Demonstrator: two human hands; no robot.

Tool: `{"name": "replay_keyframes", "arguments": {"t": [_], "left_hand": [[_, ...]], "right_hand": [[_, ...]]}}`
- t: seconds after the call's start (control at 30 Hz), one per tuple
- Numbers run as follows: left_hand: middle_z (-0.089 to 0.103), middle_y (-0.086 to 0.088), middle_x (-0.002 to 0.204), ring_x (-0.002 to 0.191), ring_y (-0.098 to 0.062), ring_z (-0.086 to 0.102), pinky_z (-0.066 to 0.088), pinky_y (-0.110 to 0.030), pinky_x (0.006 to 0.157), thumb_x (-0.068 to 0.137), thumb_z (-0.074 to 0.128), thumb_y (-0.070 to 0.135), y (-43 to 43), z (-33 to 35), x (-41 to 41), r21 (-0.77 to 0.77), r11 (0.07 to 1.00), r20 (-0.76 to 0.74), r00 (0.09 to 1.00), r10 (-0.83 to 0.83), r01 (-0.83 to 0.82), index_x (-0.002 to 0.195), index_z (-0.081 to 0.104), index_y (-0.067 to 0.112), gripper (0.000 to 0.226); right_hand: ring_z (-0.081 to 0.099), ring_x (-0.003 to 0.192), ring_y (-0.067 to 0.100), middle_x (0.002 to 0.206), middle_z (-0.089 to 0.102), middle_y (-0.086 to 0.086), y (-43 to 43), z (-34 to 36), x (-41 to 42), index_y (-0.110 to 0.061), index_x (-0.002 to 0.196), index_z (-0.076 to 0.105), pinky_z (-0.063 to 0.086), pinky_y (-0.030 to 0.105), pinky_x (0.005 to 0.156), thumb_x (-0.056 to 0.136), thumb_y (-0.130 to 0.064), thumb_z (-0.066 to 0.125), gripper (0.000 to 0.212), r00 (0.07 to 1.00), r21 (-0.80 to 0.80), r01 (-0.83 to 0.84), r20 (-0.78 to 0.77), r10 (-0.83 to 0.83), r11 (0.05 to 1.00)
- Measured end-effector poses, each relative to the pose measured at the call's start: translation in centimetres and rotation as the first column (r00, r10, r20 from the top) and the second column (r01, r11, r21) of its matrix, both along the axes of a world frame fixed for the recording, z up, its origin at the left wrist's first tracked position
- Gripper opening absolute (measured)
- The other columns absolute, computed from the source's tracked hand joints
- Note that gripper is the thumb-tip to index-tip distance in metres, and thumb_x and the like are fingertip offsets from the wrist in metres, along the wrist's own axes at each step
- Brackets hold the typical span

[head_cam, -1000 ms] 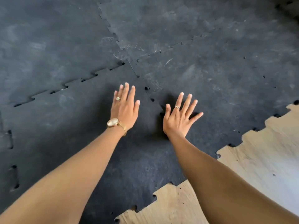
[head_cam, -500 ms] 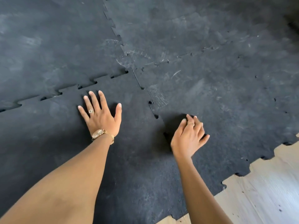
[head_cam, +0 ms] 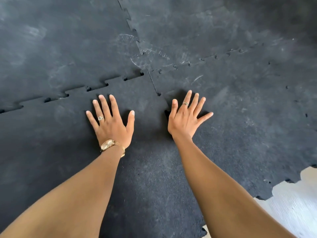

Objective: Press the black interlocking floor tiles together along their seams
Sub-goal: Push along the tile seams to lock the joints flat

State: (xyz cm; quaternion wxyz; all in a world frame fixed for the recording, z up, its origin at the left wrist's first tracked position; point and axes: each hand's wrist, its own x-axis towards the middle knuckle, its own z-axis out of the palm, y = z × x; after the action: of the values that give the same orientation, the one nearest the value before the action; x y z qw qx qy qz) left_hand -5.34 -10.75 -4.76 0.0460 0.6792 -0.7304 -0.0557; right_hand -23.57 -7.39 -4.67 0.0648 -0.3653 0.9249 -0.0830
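Pressing down with both palms, a person works the joints of a floor of black interlocking rubber tiles. The left hand, fingers spread and holding nothing, lies flat on the near tile, a gold wristwatch at the wrist and a ring on one finger. The right hand, likewise splayed and empty, appears to rest just beside the toothed seam that runs away from the camera between the two hands, its thumb edge nearest the joint.

By the look of it the job is partly done. The far seams, to the upper right, seem closed, their puzzle teeth meshed with only thin lines showing. The seam on the left is not yet seated: dark gaps open between its square tabs. A small dark gap also shows at the seam by the right thumb.

The tiles are matte and finely grained, like pressed rubber crumb, scuffed with pale chalky smears and what look like shoe prints. At the lower right the mat ends in a jagged tabbed edge over a pale wood-grain floor.
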Motion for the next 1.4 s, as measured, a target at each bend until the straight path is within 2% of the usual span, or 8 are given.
{"name": "replay_keyframes", "arguments": {"t": [0.13,0.33,0.63,0.77,0.93,1.17,1.27,1.4], "left_hand": [[0.005,-0.013,0.164,0.151,-0.032,0.001,0.001,-0.056,0.12,0.093,0.014,0.064,-0.1,-0.1,-0.1,0.008,1.0,0.018,1.0,0.004,-0.004,0.157,0.007,0.015,0.081],[0.002,-0.012,0.164,0.151,-0.031,-0.001,-0.002,-0.056,0.12,0.092,0.01,0.065,-0.2,-0.2,0.0,0.015,1.0,0.037,0.999,0.006,-0.007,0.157,0.004,0.016,0.081],[0.012,-0.014,0.162,0.15,-0.033,0.008,0.001,-0.053,0.118,0.093,0.016,0.065,-0.6,0.1,-0.1,0.056,0.998,0.052,0.999,0.001,-0.004,0.155,0.013,0.015,0.08],[0.05,-0.016,0.119,0.111,-0.037,0.046,0.029,-0.049,0.102,0.09,0.028,0.062,-4.7,1.1,1.6,-0.083,0.99,0.05,0.993,-0.11,0.114,0.119,0.05,0.01,0.063],[0.01,-0.015,0.162,0.151,-0.032,0.003,-0.007,-0.051,0.12,0.095,0.021,0.062,-6.5,-0.3,2.8,-0.07,0.997,0.019,1.0,-0.007,0.008,0.155,0.016,0.011,0.079],[-0.003,-0.012,0.164,0.151,-0.029,-0.007,-0.005,-0.054,0.12,0.092,0.01,0.064,-6.7,0.0,2.7,-0.012,1.0,0.061,0.998,-0.017,0.017,0.157,0.005,0.013,0.082],[-0.003,-0.011,0.164,0.151,-0.028,-0.007,-0.005,-0.054,0.12,0.092,0.009,0.064,-6.8,-0.3,2.8,-0.028,0.999,0.049,0.999,-0.019,0.02,0.157,0.005,0.014,0.082],[0.003,-0.011,0.164,0.151,-0.029,-0.003,-0.002,-0.056,0.12,0.092,0.013,0.064,-6.9,-1.2,2.8,-0.07,0.997,0.051,0.999,-0.005,0.009,0.157,0.011,0.013,0.082]], "right_hand": [[0.004,0.151,0.03,0.163,0.014,0.01,0.0,1.1,-0.2,-0.015,0.155,0.017,-0.002,0.072,0.112,0.102,-0.053,0.012,0.066,0.999,0.08,0.03,0.041,-0.033,0.996],[0.02,0.146,0.03,0.152,0.038,0.01,-8.3,4.8,0.3,-0.016,0.144,0.042,0.012,0.065,0.112,0.096,-0.061,0.009,0.073,0.992,-0.37,0.114,0.095,-0.084,0.922],[-0.017,0.148,0.035,0.165,-0.003,0.007,-9.0,-0.1,0.9,-0.023,0.156,0.001,-0.01,0.07,0.112,0.095,-0.065,0.004,0.075,0.993,-0.017,-0.113,0.028,0.114,0.993],[-0.016,0.148,0.038,0.165,-0.002,0.006,-9.1,-0.5,1.1,-0.023,0.156,0.0,-0.009,0.072,0.111,0.093,-0.067,0.0,0.076,0.993,0.045,-0.121,-0.007,0.121,0.992],[-0.012,0.149,0.037,0.165,0.001,0.005,-9.2,-0.7,1.0,-0.022,0.156,0.001,-0.01,0.071,0.111,0.092,-0.067,-0.002,0.078,0.992,0.053,-0.124,-0.006,0.124,0.991],[-0.006,0.15,0.029,0.163,0.011,0.01,-13.6,1.9,1.1,-0.014,0.156,0.008,-0.009,0.071,0.111,0.098,-0.062,0.019,0.076,0.97,-0.122,0.106,0.23,-0.076,0.987],[-0.002,0.151,0.03,0.163,0.014,0.01,-18.7,3.6,2.0,-0.017,0.156,0.012,-0.013,0.061,0.113,0.1,-0.058,0.02,0.07,0.997,-0.346,-0.049,0.034,0.065,0.937],[-0.014,0.149,0.034,0.165,-0.005,0.011,-20.4,0.8,2.1,-0.02,0.156,0.002,-0.011,0.064,0.113,0.102,-0.055,0.014,0.066,0.989,-0.11,-0.146,-0.019,0.145,0.983]]}}
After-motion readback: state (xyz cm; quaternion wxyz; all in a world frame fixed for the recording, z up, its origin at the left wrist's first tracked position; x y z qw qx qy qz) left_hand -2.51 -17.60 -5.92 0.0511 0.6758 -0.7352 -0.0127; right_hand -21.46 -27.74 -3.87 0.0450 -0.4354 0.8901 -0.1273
